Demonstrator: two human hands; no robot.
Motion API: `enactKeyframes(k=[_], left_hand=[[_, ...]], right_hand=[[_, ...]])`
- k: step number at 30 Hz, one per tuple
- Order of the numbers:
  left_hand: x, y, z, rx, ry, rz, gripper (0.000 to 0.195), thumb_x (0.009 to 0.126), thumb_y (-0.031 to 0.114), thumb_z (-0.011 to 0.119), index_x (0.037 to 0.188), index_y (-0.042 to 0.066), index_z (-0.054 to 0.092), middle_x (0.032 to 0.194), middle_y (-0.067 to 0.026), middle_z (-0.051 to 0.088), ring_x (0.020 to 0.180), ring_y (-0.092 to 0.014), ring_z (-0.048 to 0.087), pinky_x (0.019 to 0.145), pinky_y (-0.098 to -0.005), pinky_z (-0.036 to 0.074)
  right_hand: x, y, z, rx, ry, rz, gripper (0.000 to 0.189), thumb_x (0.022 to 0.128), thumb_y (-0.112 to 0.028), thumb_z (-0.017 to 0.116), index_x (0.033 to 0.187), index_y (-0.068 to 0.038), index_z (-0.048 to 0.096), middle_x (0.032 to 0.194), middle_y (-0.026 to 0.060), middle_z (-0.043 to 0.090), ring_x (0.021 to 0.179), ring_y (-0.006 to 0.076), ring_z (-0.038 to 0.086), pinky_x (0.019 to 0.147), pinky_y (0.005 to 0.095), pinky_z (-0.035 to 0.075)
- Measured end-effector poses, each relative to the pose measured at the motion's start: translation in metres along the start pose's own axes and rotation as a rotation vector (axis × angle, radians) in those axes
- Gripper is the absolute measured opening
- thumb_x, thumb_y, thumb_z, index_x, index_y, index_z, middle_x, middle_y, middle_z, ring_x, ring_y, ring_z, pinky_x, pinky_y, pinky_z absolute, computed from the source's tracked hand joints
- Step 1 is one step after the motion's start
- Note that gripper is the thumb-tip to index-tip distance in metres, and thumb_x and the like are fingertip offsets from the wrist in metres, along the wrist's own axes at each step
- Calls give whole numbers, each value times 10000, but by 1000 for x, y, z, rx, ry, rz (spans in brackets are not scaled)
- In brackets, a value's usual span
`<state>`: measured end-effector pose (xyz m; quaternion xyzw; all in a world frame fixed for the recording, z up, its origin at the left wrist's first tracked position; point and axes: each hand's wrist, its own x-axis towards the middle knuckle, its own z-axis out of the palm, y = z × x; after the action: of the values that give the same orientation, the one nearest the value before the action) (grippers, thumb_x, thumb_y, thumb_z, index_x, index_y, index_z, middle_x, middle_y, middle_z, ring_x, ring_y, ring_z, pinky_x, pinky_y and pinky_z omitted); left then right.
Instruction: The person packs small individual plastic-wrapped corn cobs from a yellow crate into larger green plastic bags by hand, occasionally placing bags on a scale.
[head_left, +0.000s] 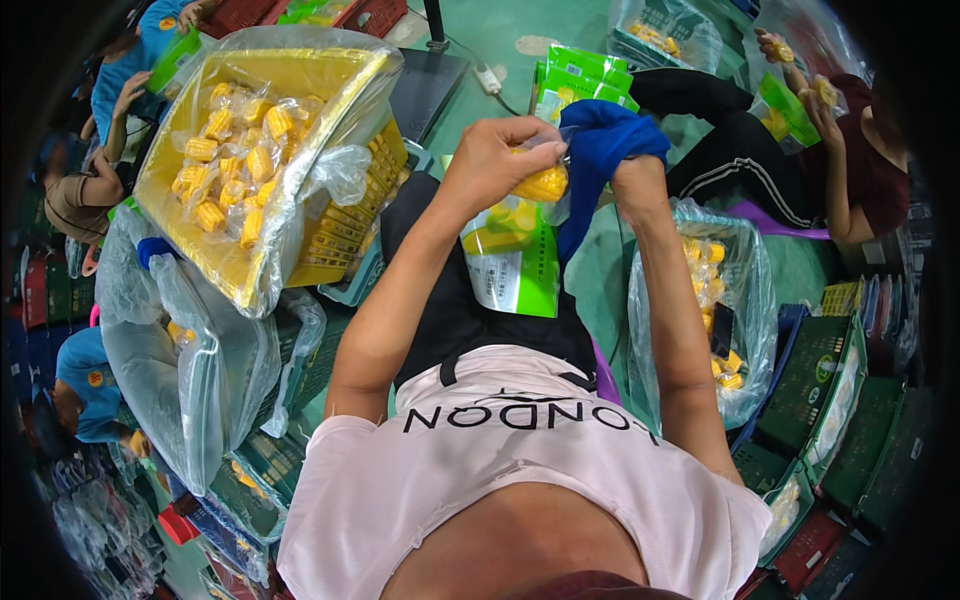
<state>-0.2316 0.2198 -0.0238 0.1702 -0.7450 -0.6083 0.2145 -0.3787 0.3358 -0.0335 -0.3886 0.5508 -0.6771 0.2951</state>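
My left hand grips a piece of yellow corn cob in a clear plastic wrapper, thumb and fingers pinching its upper end. In my right hand is a blue cloth, bunched over the fingers and hanging down close beside the corn. The cloth hides most of the right fingers. On my lap, below both hands, lies a green and white printed pouch with a corn picture and writing. To the left, a yellow crate lined with clear plastic holds many wrapped corn pieces.
More green pouches are stacked ahead. A plastic-lined crate at my right holds corn and a dark phone. People sit close by, one at right with a pouch. A power cord crosses the floor; green crates stand lower right.
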Motion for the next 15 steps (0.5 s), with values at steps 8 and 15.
enactKeyframes(k=[8, 15], left_hand=[[-4, 1, 8, -78, -23, -9, 201, 856, 201, 670, 889, 3, 680, 796, -3, 650, 743, -61, 587, 681, -210, 478], [-7, -7, -8, -342, 53, -124, 222, 871, 210, 658, 967, 10, 673, 858, -8, 657, 780, -63, 604, 715, -209, 484]], right_hand=[[5, 37, -1, -125, 299, -1, 174, 820, -90, 599, 948, 5, 667, 909, 73, 678, 796, 167, 634, 728, 285, 499], [3, 9, -1, 687, -26, 65, 349, 941, -268, 532, 1187, -22, 538, 1123, 96, 617, 953, 190, 611, 837, 326, 507]])
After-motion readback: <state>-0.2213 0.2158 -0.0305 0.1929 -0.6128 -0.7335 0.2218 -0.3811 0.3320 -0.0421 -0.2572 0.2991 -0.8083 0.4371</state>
